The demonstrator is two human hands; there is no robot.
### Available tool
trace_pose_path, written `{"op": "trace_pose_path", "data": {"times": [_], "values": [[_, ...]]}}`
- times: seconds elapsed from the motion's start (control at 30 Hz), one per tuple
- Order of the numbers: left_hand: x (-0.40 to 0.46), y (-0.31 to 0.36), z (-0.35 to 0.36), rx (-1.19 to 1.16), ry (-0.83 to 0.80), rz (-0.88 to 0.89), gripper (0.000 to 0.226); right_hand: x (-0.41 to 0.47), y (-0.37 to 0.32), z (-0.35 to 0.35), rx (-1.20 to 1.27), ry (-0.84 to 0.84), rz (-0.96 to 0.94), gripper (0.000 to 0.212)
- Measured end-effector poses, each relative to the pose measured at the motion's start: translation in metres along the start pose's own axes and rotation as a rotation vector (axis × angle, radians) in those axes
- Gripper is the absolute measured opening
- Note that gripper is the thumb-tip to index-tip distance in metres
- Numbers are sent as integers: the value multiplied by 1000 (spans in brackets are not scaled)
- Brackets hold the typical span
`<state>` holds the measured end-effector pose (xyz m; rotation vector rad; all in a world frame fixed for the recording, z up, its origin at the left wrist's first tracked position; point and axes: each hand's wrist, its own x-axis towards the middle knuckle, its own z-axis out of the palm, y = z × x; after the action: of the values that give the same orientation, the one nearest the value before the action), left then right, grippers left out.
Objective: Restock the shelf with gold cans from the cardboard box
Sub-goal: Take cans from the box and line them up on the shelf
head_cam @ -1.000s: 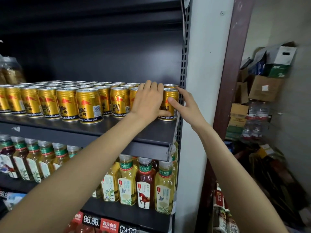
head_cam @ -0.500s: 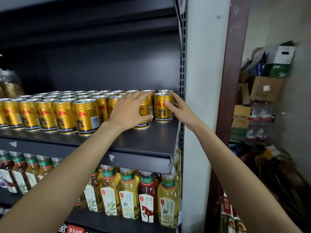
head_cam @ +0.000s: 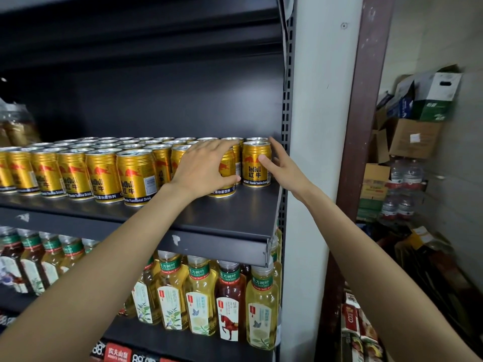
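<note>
Glossy gold metal cans (head_cam: pixel 254 165); matt dark metal shelf (head_cam: pixel 235 212); clear plastic bottles (head_cam: pixel 201 299).

I see a dark shelf (head_cam: pixel 235 212) carrying upright gold cans (head_cam: pixel 104 173) in rows from its left end to the right post; its front right strip lies bare.
</note>
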<state>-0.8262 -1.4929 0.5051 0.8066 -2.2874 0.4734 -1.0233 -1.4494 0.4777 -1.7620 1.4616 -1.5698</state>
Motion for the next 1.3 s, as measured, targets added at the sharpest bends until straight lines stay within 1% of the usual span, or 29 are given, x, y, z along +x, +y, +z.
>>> {"op": "trace_pose_path", "data": {"times": [0.13, 0.23, 0.33, 0.5, 0.63, 0.73, 0.8, 0.87, 0.93, 1.03, 1.1, 1.2, 1.3], "values": [[-6, -5, 1, 20, 29, -3, 88, -8, -1, 1, -111, 40, -56, 81], [-12, -11, 3, 58, 21, -4, 88, -10, -2, 9, -244, 24, -68, 81], [-12, -11, 5, 50, 20, -10, 87, -6, -3, 14, -341, 75, -39, 82], [-12, -11, 5, 27, 27, -13, 85, -8, -5, 15, -340, 83, -27, 81], [-14, -10, 4, 17, 35, -7, 89, -12, -10, 12, -296, 67, -13, 84], [-17, -9, 2, 8, 29, 0, 95, -27, -24, 10, -287, 92, -61, 75], [-21, -8, -1, -23, 53, -1, 91, -38, -33, 9, -316, 130, -121, 68], [-27, -4, -8, -90, 133, -17, 77, -49, -40, 9, -392, 182, -183, 62], [-38, 3, -20, -195, 250, -78, 58, -61, -49, 12, -459, 247, -245, 50], [-62, 12, -40, -407, 398, -184, 34, -88, -72, 24, -502, 391, -360, 32], [-84, 13, -53, -585, 451, -225, 23, -112, -88, 40, -478, 487, -449, 25], [-124, 6, -64, -816, 493, -274, 16, -150, -103, 73, -459, 538, -544, 22], [-171, -7, -66, -972, 550, -326, 16, -185, -102, 111, -476, 561, -542, 21]]}}
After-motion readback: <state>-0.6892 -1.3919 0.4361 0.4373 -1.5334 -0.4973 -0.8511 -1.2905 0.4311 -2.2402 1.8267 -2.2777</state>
